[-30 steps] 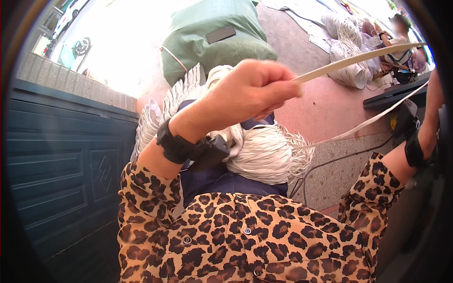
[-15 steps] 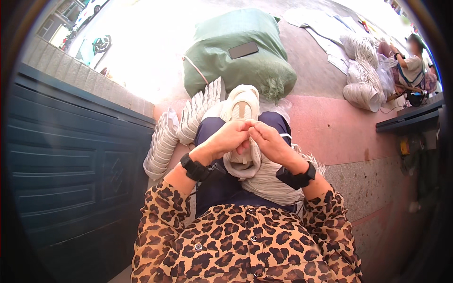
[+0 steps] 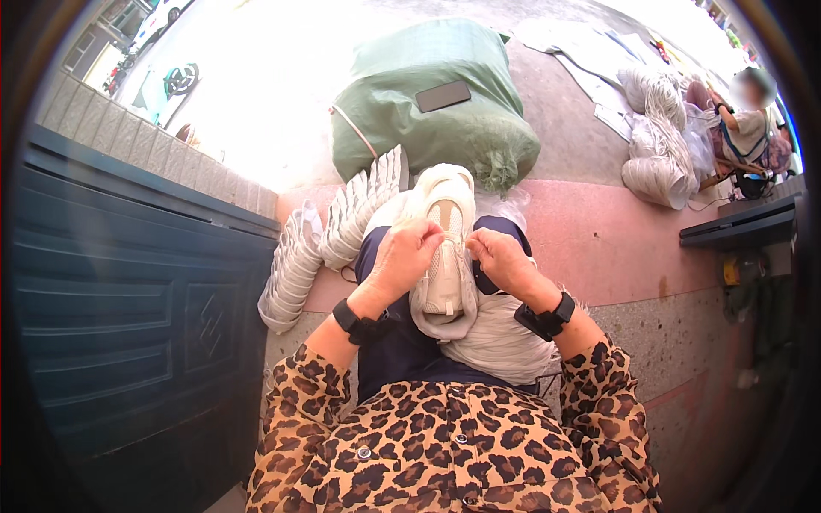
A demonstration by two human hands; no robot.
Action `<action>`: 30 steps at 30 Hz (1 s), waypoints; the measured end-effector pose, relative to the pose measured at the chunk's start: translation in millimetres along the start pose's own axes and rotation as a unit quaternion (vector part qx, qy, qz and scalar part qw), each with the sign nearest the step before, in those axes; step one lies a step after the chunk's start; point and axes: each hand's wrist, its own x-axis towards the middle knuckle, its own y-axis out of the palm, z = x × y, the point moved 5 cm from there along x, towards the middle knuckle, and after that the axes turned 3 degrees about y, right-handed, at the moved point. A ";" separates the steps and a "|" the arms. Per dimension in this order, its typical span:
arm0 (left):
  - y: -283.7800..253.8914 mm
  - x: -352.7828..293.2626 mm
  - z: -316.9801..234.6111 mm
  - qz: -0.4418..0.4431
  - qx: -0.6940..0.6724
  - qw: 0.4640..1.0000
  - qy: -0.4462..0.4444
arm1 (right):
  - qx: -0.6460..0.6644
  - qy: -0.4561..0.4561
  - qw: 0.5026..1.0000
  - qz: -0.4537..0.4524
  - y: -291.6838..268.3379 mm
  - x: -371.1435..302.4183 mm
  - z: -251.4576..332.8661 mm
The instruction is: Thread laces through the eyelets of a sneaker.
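Note:
A cream shoe (image 3: 445, 295) with a mesh tongue lies lengthwise on my lap, its toe pointing away from me. Over its left side, my left hand (image 3: 408, 255) is closed in a pinch at the lacing. On the other side my right hand (image 3: 503, 261) pinches too, its thumb and forefinger together. A thin pale shoelace (image 3: 451, 237) crosses the shoe between the two hands; its ends at my fingertips are hard to see. Under my right forearm lies a thick bundle of whitish laces (image 3: 500, 342) on my thigh.
Stacked pale shoe parts (image 3: 295, 274) stand left of my knees. Ahead sits a big green sack (image 3: 410, 85) with a phone (image 3: 443, 97) on top. A blue metal door (image 3: 128, 308) walls the left. Far right, a person (image 3: 744, 128) sits beside cord bundles (image 3: 658, 171).
My hands were together over the shoe's middle; they have drawn apart to either side, uncovering the tongue and lacing. The shoe has shifted slightly.

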 end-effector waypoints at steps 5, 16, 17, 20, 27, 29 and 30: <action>10.5 -7.1 3.8 0.000 0.075 0.997 0.014 | 0.004 -0.013 1.000 0.005 7.4 5.9 -1.0; 9.0 -8.6 5.3 -0.011 0.068 0.998 0.014 | -0.183 -0.111 0.976 0.047 13.5 20.5 27.5; 9.1 -8.7 5.3 -0.011 0.071 0.997 0.020 | -0.183 -0.111 0.976 0.048 13.8 23.7 25.6; 8.1 -8.0 3.9 -0.004 0.064 0.998 0.010 | -0.031 0.015 0.995 0.089 19.0 31.2 3.9; 6.8 -9.7 9.2 -0.008 0.052 0.998 0.031 | 0.177 0.120 0.975 0.053 15.0 21.2 -3.9; 7.4 -8.9 10.4 -0.007 0.041 0.999 0.030 | 0.197 0.122 0.971 0.056 17.9 21.9 -7.2; 7.5 -8.8 11.4 -0.007 0.041 0.999 0.030 | 0.197 0.122 0.971 0.057 21.3 22.8 -7.8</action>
